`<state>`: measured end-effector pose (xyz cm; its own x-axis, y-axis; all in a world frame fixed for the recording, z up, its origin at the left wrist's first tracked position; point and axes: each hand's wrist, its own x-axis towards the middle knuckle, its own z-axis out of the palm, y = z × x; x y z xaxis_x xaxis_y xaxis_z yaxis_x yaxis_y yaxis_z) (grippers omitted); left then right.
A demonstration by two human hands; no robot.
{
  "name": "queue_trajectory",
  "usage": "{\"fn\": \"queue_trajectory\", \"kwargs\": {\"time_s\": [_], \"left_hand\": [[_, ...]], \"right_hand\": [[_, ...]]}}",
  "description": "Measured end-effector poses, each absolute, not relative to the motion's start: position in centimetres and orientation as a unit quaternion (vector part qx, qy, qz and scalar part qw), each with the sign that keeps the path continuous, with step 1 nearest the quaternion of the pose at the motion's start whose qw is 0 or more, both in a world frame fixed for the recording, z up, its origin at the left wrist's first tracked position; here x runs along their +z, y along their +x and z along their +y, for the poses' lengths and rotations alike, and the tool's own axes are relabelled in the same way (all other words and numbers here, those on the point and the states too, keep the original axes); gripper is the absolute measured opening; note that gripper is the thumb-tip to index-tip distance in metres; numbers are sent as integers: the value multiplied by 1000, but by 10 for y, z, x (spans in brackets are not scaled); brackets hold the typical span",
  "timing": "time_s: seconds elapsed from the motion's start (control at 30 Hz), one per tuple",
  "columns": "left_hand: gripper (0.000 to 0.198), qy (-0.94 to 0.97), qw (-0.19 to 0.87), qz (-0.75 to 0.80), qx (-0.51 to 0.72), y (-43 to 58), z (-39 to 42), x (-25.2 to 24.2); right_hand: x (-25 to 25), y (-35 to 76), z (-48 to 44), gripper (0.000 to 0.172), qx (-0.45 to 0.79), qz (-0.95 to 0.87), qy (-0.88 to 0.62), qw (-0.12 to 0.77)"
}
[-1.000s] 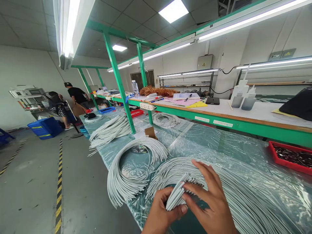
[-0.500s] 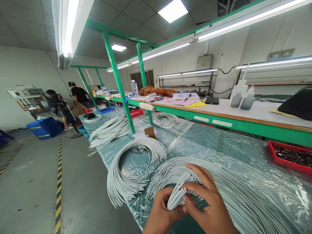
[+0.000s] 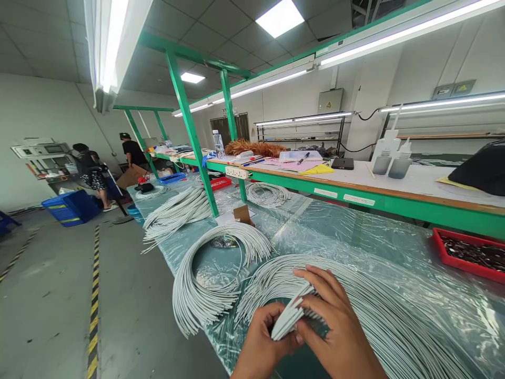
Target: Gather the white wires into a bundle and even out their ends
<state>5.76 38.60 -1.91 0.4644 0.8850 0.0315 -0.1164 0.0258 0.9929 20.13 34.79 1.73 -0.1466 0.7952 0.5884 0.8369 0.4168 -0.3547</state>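
My left hand (image 3: 266, 337) is closed round a bundle of light grey cables (image 3: 287, 320), with their ends gathered together. The fingers of my right hand (image 3: 331, 316) curl over the upper part of the same bundle, the thumb and index finger pressing on it. Behind and to the right of both hands lies a large coil of grey cables (image 3: 379, 295) on the table; whether the held ends belong to it is hidden by my hands. Another coil (image 3: 189, 284) rests to the left, its cut ends fanned toward the table's front edge.
More cable coils (image 3: 177, 210) lie farther down the plastic-covered table (image 3: 335, 231). A red tray (image 3: 469, 255) of small dark parts sits at the right. A green-framed shelf (image 3: 394, 202) carries bottles, pens and a phone. Two people (image 3: 132, 150) stand at the far left.
My right hand's upper fingers have shifted slightly left and closed further over the bundle, covering more of its upper ends. The left hand keeps its hold. A person in the background has moved right.
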Motion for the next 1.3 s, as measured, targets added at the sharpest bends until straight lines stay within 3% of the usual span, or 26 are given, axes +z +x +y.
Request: {"fn": "queue_trajectory", "kwargs": {"time_s": [0.33,0.6,0.83,1.07,1.23,1.3], "left_hand": [[24,566,644,343,383,55,381,-20],[21,593,602,360,396,59,380,-14],[8,599,548,382,441,52,382,-24],[12,606,577,367,407,49,382,-19],[18,614,593,362,376,52,380,-9],[20,607,599,359,380,53,381,-7]], "right_hand": [[27,214,343,14,49,-733,-537,415],[30,204,341,15,-83,-757,-530,372],[33,186,340,4,-183,-755,-505,376],[28,187,343,8,-166,-765,-496,376],[24,192,343,34,-164,-746,-518,384],[24,194,343,33,-164,-760,-504,375]]}}
